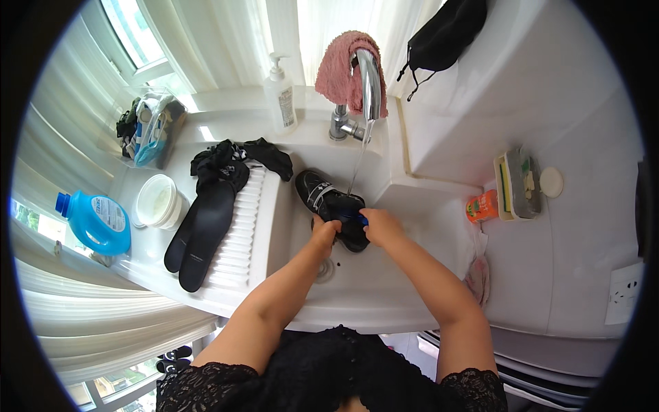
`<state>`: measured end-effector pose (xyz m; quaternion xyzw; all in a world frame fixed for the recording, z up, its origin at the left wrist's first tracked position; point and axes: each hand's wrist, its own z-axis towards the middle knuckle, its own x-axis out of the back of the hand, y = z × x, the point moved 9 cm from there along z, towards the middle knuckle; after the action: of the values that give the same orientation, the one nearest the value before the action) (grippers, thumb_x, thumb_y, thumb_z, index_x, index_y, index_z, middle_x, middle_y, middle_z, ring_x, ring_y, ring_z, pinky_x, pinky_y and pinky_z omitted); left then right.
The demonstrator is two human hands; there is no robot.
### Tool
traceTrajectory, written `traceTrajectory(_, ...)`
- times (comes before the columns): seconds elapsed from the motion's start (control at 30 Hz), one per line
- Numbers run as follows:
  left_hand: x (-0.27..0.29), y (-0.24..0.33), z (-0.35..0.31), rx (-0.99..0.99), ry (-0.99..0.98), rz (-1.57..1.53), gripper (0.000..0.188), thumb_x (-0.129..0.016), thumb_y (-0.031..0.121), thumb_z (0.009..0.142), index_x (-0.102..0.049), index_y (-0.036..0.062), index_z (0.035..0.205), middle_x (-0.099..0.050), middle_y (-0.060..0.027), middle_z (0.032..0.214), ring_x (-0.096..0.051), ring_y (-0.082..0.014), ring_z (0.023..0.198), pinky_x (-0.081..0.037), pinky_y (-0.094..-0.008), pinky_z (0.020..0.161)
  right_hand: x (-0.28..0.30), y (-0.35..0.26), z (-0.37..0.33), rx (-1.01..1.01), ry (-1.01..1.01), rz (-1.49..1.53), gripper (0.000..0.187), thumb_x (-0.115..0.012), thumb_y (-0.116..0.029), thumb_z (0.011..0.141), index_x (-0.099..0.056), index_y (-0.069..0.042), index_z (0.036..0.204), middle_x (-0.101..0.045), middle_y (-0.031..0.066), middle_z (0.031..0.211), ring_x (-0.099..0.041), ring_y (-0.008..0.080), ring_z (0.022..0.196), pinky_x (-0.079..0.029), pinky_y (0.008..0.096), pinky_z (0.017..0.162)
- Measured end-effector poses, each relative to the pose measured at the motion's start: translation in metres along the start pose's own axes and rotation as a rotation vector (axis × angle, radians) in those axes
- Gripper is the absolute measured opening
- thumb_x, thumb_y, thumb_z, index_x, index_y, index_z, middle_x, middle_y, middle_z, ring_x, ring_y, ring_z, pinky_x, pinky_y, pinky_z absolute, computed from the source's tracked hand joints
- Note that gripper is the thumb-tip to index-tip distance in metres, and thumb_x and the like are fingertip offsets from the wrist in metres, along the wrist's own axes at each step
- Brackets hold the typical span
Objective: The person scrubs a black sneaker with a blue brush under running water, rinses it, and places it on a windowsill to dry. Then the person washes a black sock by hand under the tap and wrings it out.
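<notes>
A black shoe with a white-striped strap lies tilted in the white sink, toe pointing away to the left. My left hand is closed around its near left side. In my right hand is a dark blue brush, pressed against the shoe's opening; its bristles are hidden. Running water falls from the chrome faucet close to the shoe and brush. Below my left hand, the metal drain shows in the sink floor.
Black insoles and black cloth lie on the ridged washboard. Farther left are a blue detergent bottle, a white tub and a clear box. A pump bottle stands behind; a pink towel drapes the faucet.
</notes>
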<state>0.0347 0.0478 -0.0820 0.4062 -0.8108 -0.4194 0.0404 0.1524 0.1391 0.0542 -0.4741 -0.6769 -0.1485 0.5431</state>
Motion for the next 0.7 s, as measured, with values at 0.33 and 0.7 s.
traceTrajectory(0.33,-0.016,0.044,-0.094,0.12,-0.257,-0.251,0.058,-0.063,0.042,0.074,-0.051,0.0164,0.124,-0.054,-0.0103,0.118,-0.051,-0.0285,0.109,-0.031,-0.052,0.098,0.048,-0.04,-0.054,0.187,0.098,0.216,0.039,-0.067,-0.016,0.08,-0.064,-0.007,0.118,-0.068,0.0185,0.101,-0.064,0.0343,0.097,-0.05,0.0391,0.085)
traceTrajectory(0.7,-0.053,0.043,-0.083,0.056,-0.543,-0.627,0.079,-0.047,0.072,0.083,-0.05,0.0085,0.13,-0.06,-0.0148,0.122,-0.059,-0.0319,0.11,-0.048,-0.0499,0.097,0.029,-0.015,-0.041,0.052,-0.092,0.711,0.042,-0.07,-0.02,0.079,-0.064,0.002,0.114,-0.066,0.0106,0.074,-0.057,0.0144,0.056,-0.046,0.0283,0.051)
